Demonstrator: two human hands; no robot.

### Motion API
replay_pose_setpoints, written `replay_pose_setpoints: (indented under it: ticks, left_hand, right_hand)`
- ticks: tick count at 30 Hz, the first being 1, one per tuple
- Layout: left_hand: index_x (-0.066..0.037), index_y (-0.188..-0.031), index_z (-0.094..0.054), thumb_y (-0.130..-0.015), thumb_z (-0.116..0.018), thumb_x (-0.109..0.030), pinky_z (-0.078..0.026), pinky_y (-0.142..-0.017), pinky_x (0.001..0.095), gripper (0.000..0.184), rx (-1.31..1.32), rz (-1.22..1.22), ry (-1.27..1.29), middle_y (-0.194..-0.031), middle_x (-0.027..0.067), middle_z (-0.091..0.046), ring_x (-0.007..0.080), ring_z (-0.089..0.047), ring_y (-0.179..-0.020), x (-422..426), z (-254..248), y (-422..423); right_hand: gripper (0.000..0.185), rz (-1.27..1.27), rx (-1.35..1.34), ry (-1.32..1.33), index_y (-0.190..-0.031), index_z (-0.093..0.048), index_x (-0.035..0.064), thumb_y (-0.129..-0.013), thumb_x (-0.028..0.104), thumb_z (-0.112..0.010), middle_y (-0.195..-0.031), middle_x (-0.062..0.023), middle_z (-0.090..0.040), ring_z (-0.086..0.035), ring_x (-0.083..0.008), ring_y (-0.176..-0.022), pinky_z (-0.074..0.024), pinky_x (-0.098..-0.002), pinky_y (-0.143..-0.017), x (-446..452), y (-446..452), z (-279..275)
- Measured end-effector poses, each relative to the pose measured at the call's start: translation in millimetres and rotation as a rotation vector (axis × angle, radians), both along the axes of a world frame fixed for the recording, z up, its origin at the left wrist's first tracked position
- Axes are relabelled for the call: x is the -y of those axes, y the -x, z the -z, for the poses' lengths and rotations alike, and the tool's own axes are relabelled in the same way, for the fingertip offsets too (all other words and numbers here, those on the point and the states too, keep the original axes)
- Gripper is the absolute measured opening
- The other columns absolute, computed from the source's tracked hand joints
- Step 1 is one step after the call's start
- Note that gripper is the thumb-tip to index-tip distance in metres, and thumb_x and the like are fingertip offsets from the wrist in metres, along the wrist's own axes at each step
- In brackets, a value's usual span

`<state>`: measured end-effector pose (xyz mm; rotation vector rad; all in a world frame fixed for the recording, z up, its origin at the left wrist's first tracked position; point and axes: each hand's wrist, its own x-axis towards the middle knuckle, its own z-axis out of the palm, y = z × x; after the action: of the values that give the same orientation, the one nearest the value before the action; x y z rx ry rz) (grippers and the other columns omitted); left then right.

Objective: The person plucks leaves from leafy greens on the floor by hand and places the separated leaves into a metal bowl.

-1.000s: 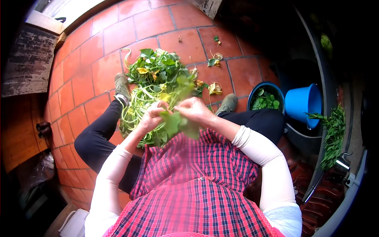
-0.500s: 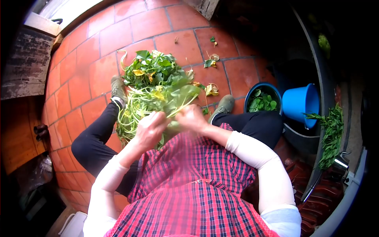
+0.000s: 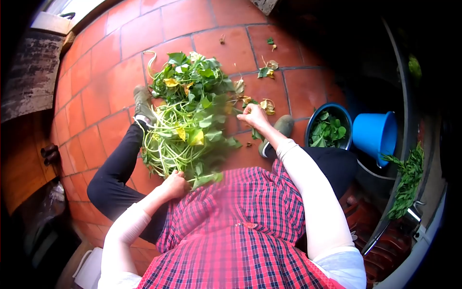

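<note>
A heap of leafy green vines (image 3: pixel 180 137) with pale stems and some yellow leaves lies on the tiled floor between the feet. My left hand (image 3: pixel 175 185) is closed at the heap's near edge, around a stem whose leaves stick out to the right. My right hand (image 3: pixel 253 116) is pinched on a thin stem beside the heap, near the right shoe; a green leaf hangs just under it. Withered yellow leaves (image 3: pixel 267 106) lie on the tiles just beyond my right hand.
At the right stand a bowl of picked green leaves (image 3: pixel 328 130) and a blue bucket (image 3: pixel 374 137). A bunch of narrow-leaved greens (image 3: pixel 408 180) lies farther right. Leaf scraps (image 3: pixel 267 70) are scattered on the tiles. A wooden board (image 3: pixel 30 72) is at the upper left.
My hands have moved apart: the left down and leftward to the heap's near edge, the right away and to the right. The leafy stem held up between them has left the lap.
</note>
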<state>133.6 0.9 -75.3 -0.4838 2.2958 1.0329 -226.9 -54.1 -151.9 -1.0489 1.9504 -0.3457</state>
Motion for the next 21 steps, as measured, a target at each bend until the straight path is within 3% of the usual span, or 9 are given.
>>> replay_pose_setpoints:
  ticks: [1,4,5,8,12,14,16,18,21]
  left_hand:
    - [-0.013,-0.079,-0.068,-0.072,-0.061,-0.024,-0.043,-0.072,0.0382,0.015,-0.080,0.036,0.016,-0.072,-0.0021,-0.064,0.0243,-0.051,-0.082,4.7,-3.0,0.2]
    - [-0.005,-0.078,-0.067,-0.075,-0.067,-0.029,-0.045,-0.075,0.0358,0.024,-0.092,-0.665,-0.481,-0.095,0.0134,-0.061,0.0280,-0.057,-0.084,24.0,-27.1,19.2]
    - [-0.003,-0.077,-0.067,-0.075,-0.069,-0.030,-0.046,-0.076,0.0370,0.028,-0.152,-0.647,-0.398,-0.103,0.0193,-0.057,0.0292,-0.058,-0.085,29.5,-26.7,22.5]
    - [0.001,-0.071,-0.059,-0.076,-0.067,-0.024,-0.046,-0.063,0.0394,0.026,-0.220,-0.724,0.068,-0.079,0.0161,-0.055,0.0334,-0.057,-0.070,55.1,-44.5,52.6]
    - [0.001,-0.071,-0.055,-0.075,-0.062,-0.011,-0.045,-0.058,0.0412,0.014,-0.499,-0.891,0.299,-0.072,0.0155,-0.051,0.0345,-0.053,-0.064,107.6,16.1,94.1]
    - [0.000,-0.076,-0.056,-0.072,-0.063,-0.012,-0.047,-0.060,0.0404,0.015,-0.637,-0.726,0.678,-0.074,0.0142,-0.054,0.0330,-0.055,-0.064,128.4,70.7,107.5]
    - [-0.001,-0.082,-0.058,-0.068,-0.065,-0.017,-0.049,-0.066,0.0399,0.023,0.019,-0.656,0.703,-0.081,0.0138,-0.059,0.0321,-0.059,-0.072,121.7,96.5,101.3]
    - [-0.003,-0.092,-0.062,-0.062,-0.075,-0.035,-0.048,-0.075,0.0380,0.046,0.413,-0.559,0.322,-0.090,0.0137,-0.062,0.0292,-0.061,-0.087,125.2,87.5,97.0]
    - [-0.009,-0.090,-0.066,-0.066,-0.072,-0.027,-0.047,-0.070,0.0364,0.031,0.041,-0.803,0.393,-0.086,0.0098,-0.060,0.0260,-0.059,-0.084,109.5,54.7,74.9]
  right_hand:
    - [0.026,-0.058,0.014,0.120,-0.071,-0.062,0.0066,-0.067,0.031,-0.072,-0.067,-0.0072,-0.064,-0.062,-0.0147,-0.062,-0.0478,-0.0286,-0.060,5.5,-8.4,3.5]
    - [0.027,-0.195,0.183,0.201,-0.084,-0.066,0.0084,-0.070,0.031,-0.067,-0.076,-0.0084,-0.065,-0.063,-0.0170,-0.070,-0.0488,-0.0293,-0.066,8.2,-47.8,10.6]
    - [0.031,-0.221,0.340,-0.018,-0.090,-0.065,0.0087,-0.069,0.031,-0.068,-0.083,-0.0106,-0.066,-0.063,-0.0204,-0.077,-0.0490,-0.0304,-0.070,10.0,-64.6,-23.0]
    - [0.055,-0.588,0.182,0.273,-0.117,-0.051,0.0104,-0.073,0.040,-0.062,-0.097,-0.0170,-0.062,-0.061,-0.0335,-0.088,-0.0480,-0.0407,-0.078,-26.6,-111.0,-12.2]
    - [0.039,-0.981,0.139,-0.082,-0.102,-0.056,0.0058,-0.074,0.032,-0.064,-0.085,-0.0174,-0.062,-0.061,-0.0338,-0.081,-0.0478,-0.0429,-0.072,-43.2,-149.2,-21.7]
    - [0.035,-1.020,0.172,-0.039,-0.097,-0.057,0.0051,-0.073,0.029,-0.064,-0.083,-0.0169,-0.063,-0.061,-0.0343,-0.079,-0.0478,-0.0437,-0.070,-47.5,-152.1,-20.4]
    - [0.033,-0.964,0.145,0.018,-0.096,-0.056,0.0047,-0.073,0.026,-0.063,-0.080,-0.0175,-0.062,-0.061,-0.0349,-0.076,-0.0478,-0.0452,-0.066,-46.1,-137.0,-28.7]
    - [0.033,-0.902,0.123,-0.001,-0.097,-0.055,0.0050,-0.072,0.026,-0.062,-0.078,-0.0181,-0.062,-0.061,-0.0356,-0.075,-0.0478,-0.0460,-0.065,-36.4,-113.9,-42.7]
    - [0.030,-0.751,0.010,-0.087,-0.087,-0.062,0.0062,-0.071,0.032,-0.060,-0.084,-0.0203,-0.063,-0.061,-0.0362,-0.079,-0.0491,-0.0452,-0.071,-34.2,-71.1,-39.7]
